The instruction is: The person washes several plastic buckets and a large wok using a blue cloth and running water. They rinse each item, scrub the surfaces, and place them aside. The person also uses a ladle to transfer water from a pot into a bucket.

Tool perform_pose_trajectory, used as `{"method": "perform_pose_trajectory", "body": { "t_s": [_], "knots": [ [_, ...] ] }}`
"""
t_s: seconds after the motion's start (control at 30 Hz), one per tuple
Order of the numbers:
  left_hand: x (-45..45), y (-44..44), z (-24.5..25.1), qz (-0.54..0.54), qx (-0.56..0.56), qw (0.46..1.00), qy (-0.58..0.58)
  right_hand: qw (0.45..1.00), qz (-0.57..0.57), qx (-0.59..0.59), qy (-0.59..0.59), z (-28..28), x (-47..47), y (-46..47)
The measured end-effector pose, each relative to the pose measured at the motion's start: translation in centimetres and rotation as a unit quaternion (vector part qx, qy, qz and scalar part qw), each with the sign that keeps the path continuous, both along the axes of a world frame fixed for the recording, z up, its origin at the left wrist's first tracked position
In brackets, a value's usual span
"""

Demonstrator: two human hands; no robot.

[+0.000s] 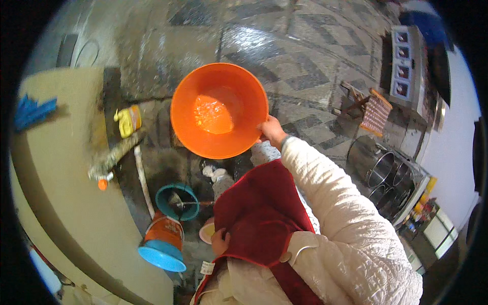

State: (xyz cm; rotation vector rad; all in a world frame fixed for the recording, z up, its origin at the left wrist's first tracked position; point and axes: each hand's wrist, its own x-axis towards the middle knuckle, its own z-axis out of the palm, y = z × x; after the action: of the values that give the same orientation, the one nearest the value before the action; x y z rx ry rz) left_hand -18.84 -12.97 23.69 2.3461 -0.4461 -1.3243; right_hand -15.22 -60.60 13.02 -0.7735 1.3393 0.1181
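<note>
My right hand [271,129] grips the rim of a large orange plastic basin [183,110], with the thumb over the edge. A little water lies in the bottom of the basin and glints. Near the lower middle of the view, my left hand [220,242] is beside the edge of my dark red apron [263,213], its fingers slightly bent; whether it holds anything cannot be told. A pink-rimmed bowl [206,231], partly hidden by the apron, lies just past that hand. My shoes [214,173] show on the floor below the basin.
To the left are a pale counter [72,160], a yellow jug [127,121], a white pipe [142,179], a teal bucket [161,198], an orange bucket [162,232] and a light-blue basin [162,256]. A small folding stool [375,113] and metal pots [381,167] stand at right on the wet floor.
</note>
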Motion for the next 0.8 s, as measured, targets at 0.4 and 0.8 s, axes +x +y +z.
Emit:
{"method": "perform_pose_trajectory", "body": {
  "t_s": [0.4,0.8],
  "knots": [
    [4.7,-14.3,0.6,-0.103,0.073,0.988,0.093,0.878,-0.468,-0.063,0.083,-7.4,-25.6,-11.5],
    [13.5,-38.6,8.1,-0.111,0.051,0.989,-0.085,0.895,-0.427,0.083,0.096,-0.9,-31.9,-17.3]
  ]
}}
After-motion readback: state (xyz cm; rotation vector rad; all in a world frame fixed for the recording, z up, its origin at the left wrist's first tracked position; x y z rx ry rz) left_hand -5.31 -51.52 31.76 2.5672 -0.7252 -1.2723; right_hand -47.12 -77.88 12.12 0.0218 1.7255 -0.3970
